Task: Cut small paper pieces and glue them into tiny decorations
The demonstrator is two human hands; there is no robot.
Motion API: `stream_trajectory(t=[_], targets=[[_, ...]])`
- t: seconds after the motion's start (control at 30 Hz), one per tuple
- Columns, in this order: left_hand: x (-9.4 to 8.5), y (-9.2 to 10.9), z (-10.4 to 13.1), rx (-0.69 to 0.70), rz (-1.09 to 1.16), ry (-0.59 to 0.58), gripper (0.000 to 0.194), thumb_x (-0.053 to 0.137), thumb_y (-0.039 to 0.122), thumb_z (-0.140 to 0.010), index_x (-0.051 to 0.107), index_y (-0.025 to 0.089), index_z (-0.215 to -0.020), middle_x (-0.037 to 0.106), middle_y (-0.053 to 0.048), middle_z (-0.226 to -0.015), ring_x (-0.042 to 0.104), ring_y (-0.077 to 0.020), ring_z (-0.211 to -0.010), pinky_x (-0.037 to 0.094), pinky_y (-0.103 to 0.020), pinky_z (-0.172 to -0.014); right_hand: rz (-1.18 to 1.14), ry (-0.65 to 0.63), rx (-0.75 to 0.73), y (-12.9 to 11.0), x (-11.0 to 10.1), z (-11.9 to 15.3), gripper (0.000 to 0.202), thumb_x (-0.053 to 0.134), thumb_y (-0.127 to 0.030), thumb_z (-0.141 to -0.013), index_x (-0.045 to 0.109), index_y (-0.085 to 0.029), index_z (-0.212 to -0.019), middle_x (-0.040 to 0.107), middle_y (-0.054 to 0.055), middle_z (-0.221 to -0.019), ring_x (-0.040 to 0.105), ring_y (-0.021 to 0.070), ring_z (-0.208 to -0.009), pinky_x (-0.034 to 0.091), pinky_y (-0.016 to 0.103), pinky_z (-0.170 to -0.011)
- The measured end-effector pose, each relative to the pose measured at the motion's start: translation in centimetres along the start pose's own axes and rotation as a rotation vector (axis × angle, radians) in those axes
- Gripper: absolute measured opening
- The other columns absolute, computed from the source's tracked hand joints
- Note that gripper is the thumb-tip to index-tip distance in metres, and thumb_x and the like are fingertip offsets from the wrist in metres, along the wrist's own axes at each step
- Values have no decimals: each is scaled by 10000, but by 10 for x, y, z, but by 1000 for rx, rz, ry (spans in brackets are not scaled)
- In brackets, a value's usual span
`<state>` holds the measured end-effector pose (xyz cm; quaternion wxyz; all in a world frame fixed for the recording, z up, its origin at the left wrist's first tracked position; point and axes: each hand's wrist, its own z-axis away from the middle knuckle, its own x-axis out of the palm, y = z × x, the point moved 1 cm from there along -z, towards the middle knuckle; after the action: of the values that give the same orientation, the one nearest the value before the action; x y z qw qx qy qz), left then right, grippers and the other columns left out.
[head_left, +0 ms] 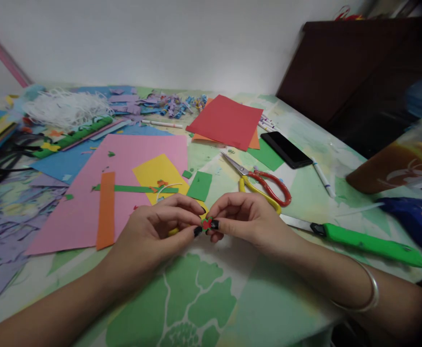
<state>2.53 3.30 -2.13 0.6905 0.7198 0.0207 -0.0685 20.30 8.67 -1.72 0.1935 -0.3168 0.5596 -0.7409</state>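
Observation:
A tiny red and green paper piece (206, 223) is pinched between both hands above the table's front part. The thumb and fingers of my left hand (167, 221) grip its left side. On its right side, my right hand (247, 217) holds it with thumb and fingertips. Beyond the hands lie a green rectangle (200, 186), a yellow sheet (156, 173) and a green strip (135, 189) with small orange pieces on it. Scissors with red and yellow handles (245, 172) lie open just past my right hand. An orange strip (105, 212) rests on a pink sheet (77, 207).
A green utility knife (370, 243) with its blade out lies beside my right forearm. Farther back are a black phone (286, 149), a red sheet (227, 120) and white string (66, 107). A drink cup (395, 164) and blue glue gun (409, 217) are at the right.

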Motion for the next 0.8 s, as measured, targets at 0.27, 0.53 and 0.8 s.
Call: stream_trajectory(t=[0.27,0.53,0.8], targets=[[1,0,0,10,-10,-9,123,654,138,-737,737,217,-693,648,-37,-935,638,-139,-903,520,-199,-761,13,4,10,0,2,0,85,674,-104,-709,643,-135,-782,683,6,-627,650,95,-602,513,195,-606],[4,3,0,30,-97,14,103,634,129,-750,701,190,-702,642,-28,-916,629,-127,-847,497,-221,-755,83,71,-17,0,4,1,75,673,-114,-702,640,-138,-766,683,7,-631,655,102,-607,513,206,-596],[3,3,2,61,-127,-1,115,619,124,-770,695,195,-723,642,-22,-917,630,-126,-845,493,-220,-734,109,84,-13,-1,6,1,73,674,-115,-690,638,-143,-747,683,8,-638,650,110,-612,509,221,-594]])
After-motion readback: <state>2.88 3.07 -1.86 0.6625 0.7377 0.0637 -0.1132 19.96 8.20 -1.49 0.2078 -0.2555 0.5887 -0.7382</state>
